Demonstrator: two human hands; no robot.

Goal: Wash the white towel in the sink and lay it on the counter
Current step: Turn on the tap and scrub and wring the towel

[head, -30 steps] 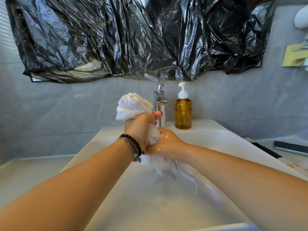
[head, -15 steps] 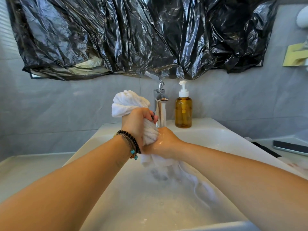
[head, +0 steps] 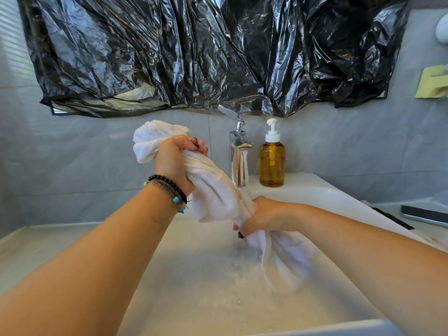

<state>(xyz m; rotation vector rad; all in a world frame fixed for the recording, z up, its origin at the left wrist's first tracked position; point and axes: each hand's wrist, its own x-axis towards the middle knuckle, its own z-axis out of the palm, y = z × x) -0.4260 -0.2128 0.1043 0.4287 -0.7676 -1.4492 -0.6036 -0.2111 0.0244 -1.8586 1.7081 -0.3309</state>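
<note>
Wet white cotton towel (head: 213, 190) twisted over the white basin sink (head: 315, 192): left hand (head: 174, 161) & right hand (head: 264, 217) fingers both clenched on it. Wring w/ opposite twists, keep drips inside sink.

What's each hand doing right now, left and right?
Left hand: closed, gripping the upper part of the white towel.
Right hand: closed, gripping the towel's lower part over the sink.

No legible text, label, brand, number or sign anywhere in my view. The amber plastic pump bottle (head: 272, 163) with a white pump head carries no label I can read. The dark flat phone (head: 424, 215) at my right shows a blank face.
</note>
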